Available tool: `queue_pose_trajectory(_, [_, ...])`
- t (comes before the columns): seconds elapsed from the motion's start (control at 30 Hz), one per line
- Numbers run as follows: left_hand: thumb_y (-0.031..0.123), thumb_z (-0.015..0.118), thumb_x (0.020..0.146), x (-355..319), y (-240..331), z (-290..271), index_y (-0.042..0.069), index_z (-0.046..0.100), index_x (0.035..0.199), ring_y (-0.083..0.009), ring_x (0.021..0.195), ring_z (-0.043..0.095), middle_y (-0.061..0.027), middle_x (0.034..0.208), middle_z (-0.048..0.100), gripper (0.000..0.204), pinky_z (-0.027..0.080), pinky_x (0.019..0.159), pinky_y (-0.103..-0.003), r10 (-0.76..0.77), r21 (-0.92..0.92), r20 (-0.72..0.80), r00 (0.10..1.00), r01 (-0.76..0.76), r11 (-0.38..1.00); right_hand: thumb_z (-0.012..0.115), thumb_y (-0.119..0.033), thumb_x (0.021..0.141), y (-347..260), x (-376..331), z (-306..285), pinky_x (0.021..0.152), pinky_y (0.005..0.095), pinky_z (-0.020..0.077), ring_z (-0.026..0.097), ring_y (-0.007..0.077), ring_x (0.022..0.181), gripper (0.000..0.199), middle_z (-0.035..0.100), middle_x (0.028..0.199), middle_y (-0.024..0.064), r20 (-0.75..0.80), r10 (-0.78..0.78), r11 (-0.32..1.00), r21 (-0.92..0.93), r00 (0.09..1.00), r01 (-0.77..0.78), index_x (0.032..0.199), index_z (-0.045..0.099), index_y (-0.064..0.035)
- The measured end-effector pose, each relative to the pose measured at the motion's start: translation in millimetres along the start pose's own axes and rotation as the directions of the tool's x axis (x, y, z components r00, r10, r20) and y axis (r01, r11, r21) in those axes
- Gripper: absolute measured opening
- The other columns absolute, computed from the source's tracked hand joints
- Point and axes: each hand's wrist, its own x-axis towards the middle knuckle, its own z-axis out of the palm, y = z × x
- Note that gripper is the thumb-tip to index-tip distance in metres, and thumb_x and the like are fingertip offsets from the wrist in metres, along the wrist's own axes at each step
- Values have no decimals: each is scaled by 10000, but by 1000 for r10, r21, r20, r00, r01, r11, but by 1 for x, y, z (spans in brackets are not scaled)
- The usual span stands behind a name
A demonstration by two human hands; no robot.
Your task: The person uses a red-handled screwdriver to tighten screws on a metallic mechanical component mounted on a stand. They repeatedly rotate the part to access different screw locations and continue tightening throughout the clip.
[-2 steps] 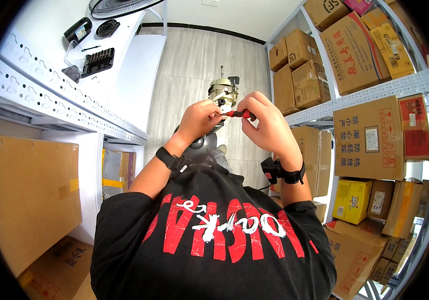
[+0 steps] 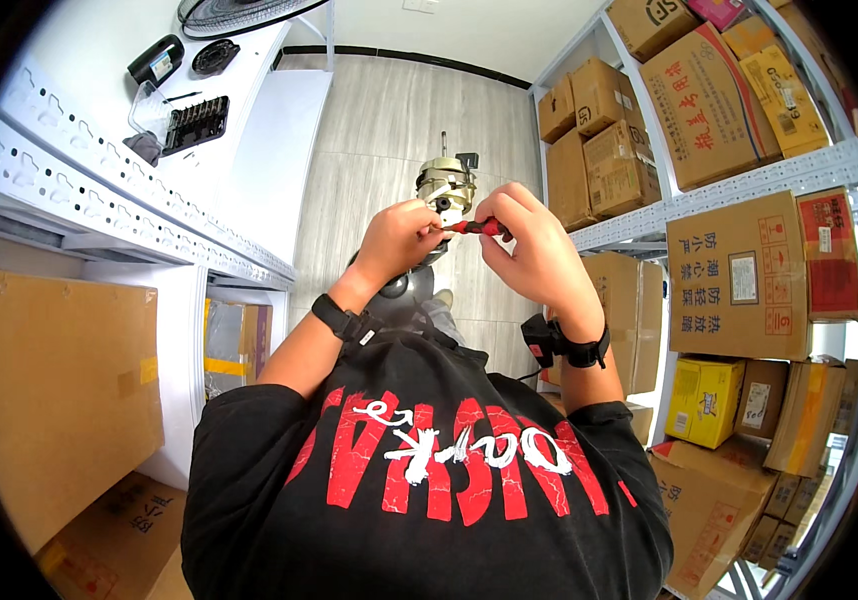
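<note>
My right hand [image 2: 531, 245] is closed around the red and black handle of a screwdriver [image 2: 469, 228], which lies roughly level and points left. Its tip ends at the pinched fingers of my left hand [image 2: 399, 240]. Whatever those fingers hold there is too small and hidden to name. Just beyond both hands stands a fan motor [image 2: 446, 183] with a pale greenish housing and a thin shaft pointing away from me. The white part below it is partly covered by my fingers. Beneath my left hand, a dark rounded base [image 2: 399, 300] shows in part.
On the white table [image 2: 279, 130] at left lie a bit set [image 2: 197, 122] in an opened case, a black cylindrical item [image 2: 157, 60], a round black part [image 2: 216, 57] and a fan grille [image 2: 239, 12]. Shelves at right hold several cardboard boxes [image 2: 739, 270]. A large carton [image 2: 59, 360] stands at lower left.
My right fingers have shifted very slightly on the screwdriver handle. Otherwise nothing has visibly moved.
</note>
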Motion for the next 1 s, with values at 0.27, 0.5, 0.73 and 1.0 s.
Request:
queue_pose_trajectory(0.27, [115,802,775,6,17,-19,85,682,810,-239,632,607,-47,705,604,128,488,562,-363,117,10,-48,992,-117,993,741,7,812,-10,-4,-17,658,327,493,590,218,715,208,590,839,91,-185,48,994,110,982,-28,972,610,-17])
queue_pose_trajectory(0.5, [29,785,812,20,23,-75,33,699,851,-180,631,602,-65,764,644,95,482,573,-288,197,92,-154,968,-184,979,729,49,837,-2,-16,-28,732,267,475,567,140,801,199,605,921,62,-414,45,979,201,909,43,990,613,-4])
queue_pose_trajectory(0.73, [43,688,934,23,-67,-141,-23,705,971,-99,774,672,-42,860,712,77,531,692,-231,-264,-132,-528,807,229,965,660,61,918,44,-53,-46,705,214,447,529,82,792,188,585,995,33,-525,244,919,395,815,-21,1083,589,4])
queue_pose_trajectory(1.0, [71,726,863,36,-199,-224,20,733,939,-163,745,717,-83,837,754,92,553,706,-287,-323,-124,-814,483,400,908,642,51,941,83,-78,-60,696,217,447,525,83,765,150,584,989,36,-548,393,880,457,738,-130,1068,579,-1])
